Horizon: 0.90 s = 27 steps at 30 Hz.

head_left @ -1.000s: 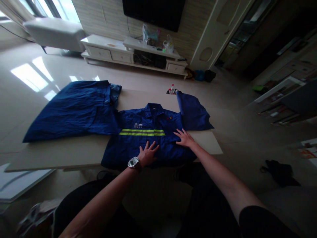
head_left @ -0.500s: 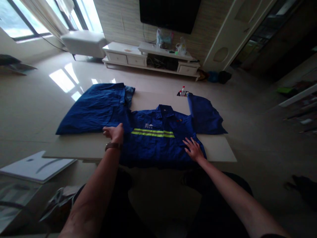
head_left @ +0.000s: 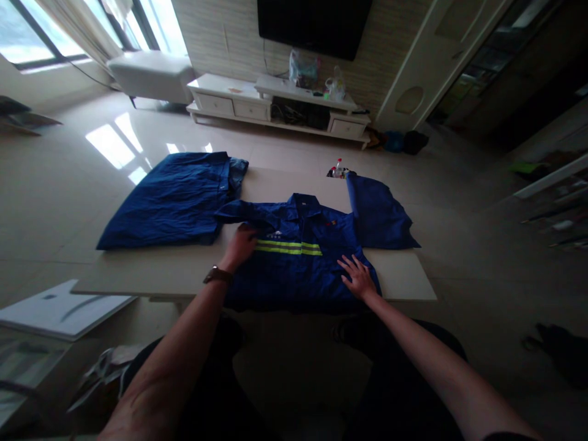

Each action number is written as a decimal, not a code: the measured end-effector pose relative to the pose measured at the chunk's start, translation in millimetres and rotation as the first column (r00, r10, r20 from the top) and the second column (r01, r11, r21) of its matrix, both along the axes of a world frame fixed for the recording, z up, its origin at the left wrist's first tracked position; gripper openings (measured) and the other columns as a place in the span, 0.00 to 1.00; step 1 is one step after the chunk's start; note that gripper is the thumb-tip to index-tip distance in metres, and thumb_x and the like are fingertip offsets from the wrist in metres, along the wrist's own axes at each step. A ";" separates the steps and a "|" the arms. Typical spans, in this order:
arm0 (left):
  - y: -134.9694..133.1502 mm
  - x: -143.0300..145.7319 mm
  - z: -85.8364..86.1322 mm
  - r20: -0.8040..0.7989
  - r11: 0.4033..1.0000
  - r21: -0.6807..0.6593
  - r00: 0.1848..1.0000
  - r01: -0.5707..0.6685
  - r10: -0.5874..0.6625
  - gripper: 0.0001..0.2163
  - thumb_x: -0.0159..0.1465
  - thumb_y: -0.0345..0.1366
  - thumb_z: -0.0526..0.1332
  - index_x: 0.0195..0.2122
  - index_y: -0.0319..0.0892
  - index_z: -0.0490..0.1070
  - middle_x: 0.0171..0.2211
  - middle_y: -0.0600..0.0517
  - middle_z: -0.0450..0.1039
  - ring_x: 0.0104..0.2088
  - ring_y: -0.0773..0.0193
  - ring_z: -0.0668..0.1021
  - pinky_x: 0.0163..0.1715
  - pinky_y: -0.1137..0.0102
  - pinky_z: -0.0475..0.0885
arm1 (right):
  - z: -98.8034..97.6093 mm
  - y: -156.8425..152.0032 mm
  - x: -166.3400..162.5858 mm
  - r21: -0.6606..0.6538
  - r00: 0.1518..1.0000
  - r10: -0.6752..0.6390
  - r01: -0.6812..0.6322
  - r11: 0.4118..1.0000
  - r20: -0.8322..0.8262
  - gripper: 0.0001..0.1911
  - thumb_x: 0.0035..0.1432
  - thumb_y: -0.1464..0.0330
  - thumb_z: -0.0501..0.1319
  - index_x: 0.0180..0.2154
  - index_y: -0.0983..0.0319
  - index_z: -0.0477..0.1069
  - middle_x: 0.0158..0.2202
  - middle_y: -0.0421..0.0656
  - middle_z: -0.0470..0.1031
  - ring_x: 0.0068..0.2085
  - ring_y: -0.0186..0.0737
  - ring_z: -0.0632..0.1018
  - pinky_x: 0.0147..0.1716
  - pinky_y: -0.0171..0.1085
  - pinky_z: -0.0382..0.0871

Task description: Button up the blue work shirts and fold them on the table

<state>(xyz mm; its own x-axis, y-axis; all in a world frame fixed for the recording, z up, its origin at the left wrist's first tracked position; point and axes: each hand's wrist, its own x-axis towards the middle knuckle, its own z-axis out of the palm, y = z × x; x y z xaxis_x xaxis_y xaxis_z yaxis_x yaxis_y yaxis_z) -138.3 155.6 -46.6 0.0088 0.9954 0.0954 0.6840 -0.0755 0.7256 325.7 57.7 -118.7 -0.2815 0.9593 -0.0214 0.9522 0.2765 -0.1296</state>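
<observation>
We hold both arms point(head_left: 168, 358) outstretched; our left hand point(head_left: 241, 246) curls its fingers inward, while our right hand point(head_left: 357, 279) lies palm down, fingers spread.

You have one left hand point(head_left: 241, 246) and one right hand point(head_left: 358, 278) at one blue jacket point(head_left: 294, 278); one table point(head_left: 151, 269) is under it. Left of the jacket, one clothing pile point(head_left: 169, 205) — layers uncountable — and to the jacket's right, one blue cloth point(head_left: 380, 213); beyond the jacket, one television point(head_left: 315, 24), one cabinet point(head_left: 215, 105), one bench point(head_left: 149, 76).

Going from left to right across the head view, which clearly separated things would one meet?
Flat white object, left hand, jacket collar, right hand, dark item on the floor.
</observation>
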 end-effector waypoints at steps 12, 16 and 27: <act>-22.5 5.9 -26.8 -0.345 0.929 -0.271 0.875 0.254 -0.340 0.25 0.73 0.37 0.50 0.71 0.55 0.64 0.76 0.50 0.51 0.76 0.41 0.48 0.70 0.35 0.43 | 0.8 -0.2 -1.5 0.001 1.000 -0.009 0.009 1.000 -0.017 0.31 0.68 0.59 0.52 0.71 0.46 0.59 0.75 0.38 0.56 0.74 0.57 0.55 0.65 0.61 0.58; -24.6 12.2 -24.2 -0.283 0.905 -0.343 0.890 0.253 -0.357 0.27 0.76 0.43 0.45 0.76 0.56 0.49 0.77 0.49 0.45 0.76 0.35 0.41 0.67 0.29 0.44 | -0.3 0.0 -1.0 0.010 1.000 -0.008 0.008 1.000 -0.013 0.31 0.68 0.59 0.53 0.71 0.46 0.60 0.75 0.38 0.57 0.74 0.58 0.55 0.64 0.61 0.59; -18.3 0.3 -24.9 -0.321 0.814 -0.489 0.803 0.313 -0.501 0.27 0.70 0.48 0.57 0.70 0.60 0.64 0.78 0.51 0.38 0.76 0.34 0.38 0.67 0.30 0.38 | -5.9 0.2 3.1 0.003 1.000 -0.003 0.003 1.000 0.002 0.32 0.68 0.59 0.52 0.72 0.44 0.57 0.75 0.37 0.56 0.74 0.57 0.54 0.64 0.62 0.58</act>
<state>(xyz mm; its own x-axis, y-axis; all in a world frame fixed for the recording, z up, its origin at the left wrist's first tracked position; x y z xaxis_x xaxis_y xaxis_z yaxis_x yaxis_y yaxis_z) -138.0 137.4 -71.5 0.3666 0.8340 -0.4124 0.8937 -0.1923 0.4054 328.7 57.8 -124.5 -0.2782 0.9603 -0.0193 0.9535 0.2736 -0.1265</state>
